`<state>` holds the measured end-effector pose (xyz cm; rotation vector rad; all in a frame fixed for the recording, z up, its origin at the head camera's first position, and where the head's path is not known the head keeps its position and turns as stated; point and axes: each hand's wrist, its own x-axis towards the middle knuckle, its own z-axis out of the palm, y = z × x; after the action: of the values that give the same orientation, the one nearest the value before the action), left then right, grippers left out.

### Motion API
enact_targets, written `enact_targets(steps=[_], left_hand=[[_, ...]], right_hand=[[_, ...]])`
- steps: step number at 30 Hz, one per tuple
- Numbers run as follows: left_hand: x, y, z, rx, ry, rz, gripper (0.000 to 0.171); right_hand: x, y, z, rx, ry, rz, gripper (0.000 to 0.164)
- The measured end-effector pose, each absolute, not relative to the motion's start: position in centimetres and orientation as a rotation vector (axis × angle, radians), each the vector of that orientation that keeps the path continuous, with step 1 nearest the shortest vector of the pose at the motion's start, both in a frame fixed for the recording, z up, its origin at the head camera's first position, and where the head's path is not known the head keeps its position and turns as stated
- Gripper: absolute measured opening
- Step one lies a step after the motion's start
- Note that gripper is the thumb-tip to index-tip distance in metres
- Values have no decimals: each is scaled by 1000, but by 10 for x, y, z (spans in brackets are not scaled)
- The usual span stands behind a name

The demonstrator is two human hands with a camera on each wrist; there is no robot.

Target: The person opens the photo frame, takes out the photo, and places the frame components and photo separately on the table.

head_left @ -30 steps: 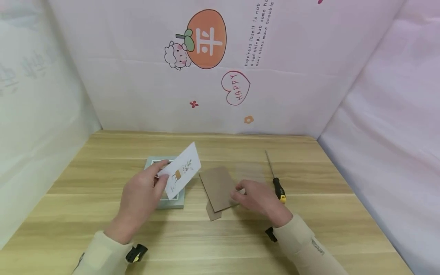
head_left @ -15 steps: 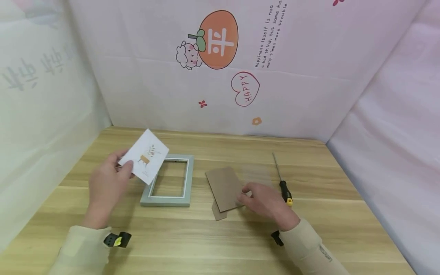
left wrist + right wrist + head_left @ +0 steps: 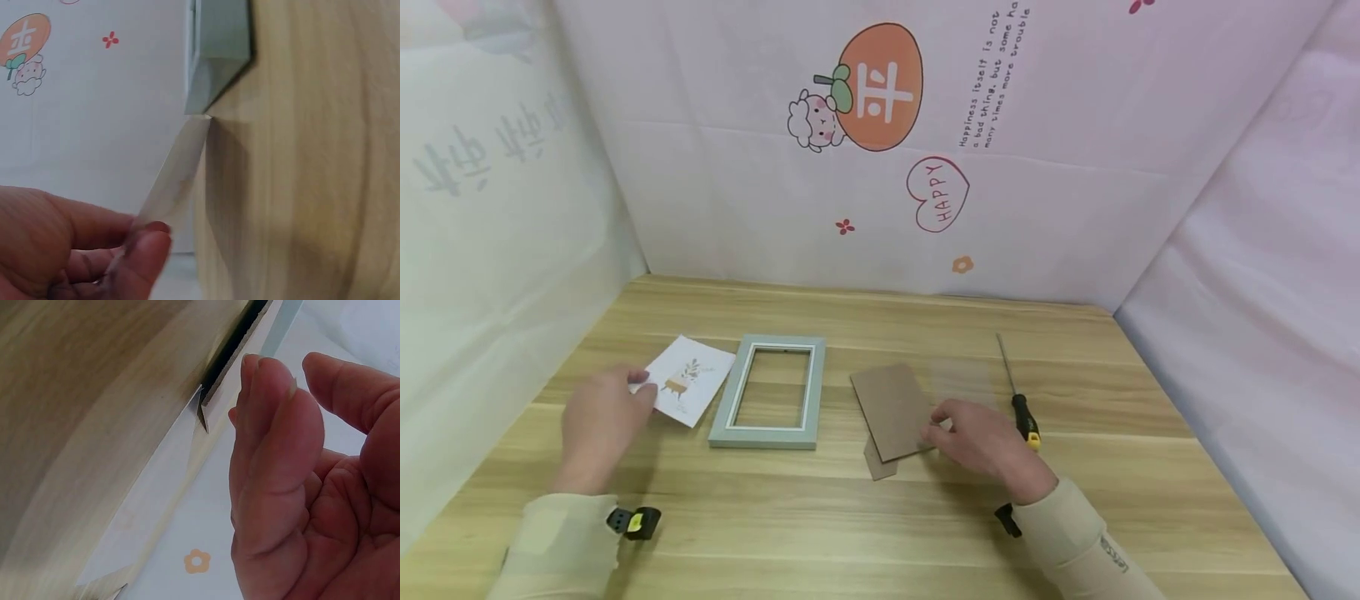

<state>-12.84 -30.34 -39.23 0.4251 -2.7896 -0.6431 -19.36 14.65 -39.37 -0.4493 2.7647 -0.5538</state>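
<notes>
A white card (image 3: 694, 377) with a printed potted plant is pinched between the thumb and fingers of my left hand (image 3: 601, 417). It lies low over the table, left of a pale green picture frame (image 3: 763, 438) with an empty opening. In the left wrist view the card (image 3: 175, 178) slants, its far corner close to the frame's corner (image 3: 219, 69). My right hand (image 3: 981, 440) hovers with loosely bent fingers, holding nothing. Its fingertips overlap the right edge of a brown backing board (image 3: 891, 412). Behind this hand lies a clear sheet (image 3: 962, 379).
A screwdriver (image 3: 1021, 412) with a black and yellow handle lies to the right of the clear sheet. From under the backing board sticks out a small brown stand flap (image 3: 878, 462). White printed cloth (image 3: 737, 208) walls off the wooden table's back and sides.
My left hand has carried the card leftward from above the frame and lowered it beside the frame, uncovering it. The right hand keeps its place by the backing board. The view has shifted slightly.
</notes>
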Motion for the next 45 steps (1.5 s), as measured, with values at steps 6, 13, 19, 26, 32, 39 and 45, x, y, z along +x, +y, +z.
enact_targets(steps=[6,13,19,26,32,39,45], left_hand=[[-124,-306,-398,379,-3009,-572,43],[-123,-303,-399,354,-3119,-523,38],[-122,-300,-400,371,-3151,-534,45],[-123,-296,-400,328,-3212,-499,56],[-124,-292,-404,374,-3256,-439,54],[-128,-287,-404,440,-3288,-397,68],[-129,-285,-402,473,-3292,-399,68]], right_hand=[[-194,146,-395,-459,2764,-541,36],[-192,142,-397,-511,2842,-437,37],[-192,130,-402,-810,2916,-279,52],[-189,115,-402,-1028,2904,-157,31],[-185,102,-402,-876,2917,-88,36],[-181,91,-408,-770,3005,-80,34],[-181,85,-413,-797,3096,-99,26]])
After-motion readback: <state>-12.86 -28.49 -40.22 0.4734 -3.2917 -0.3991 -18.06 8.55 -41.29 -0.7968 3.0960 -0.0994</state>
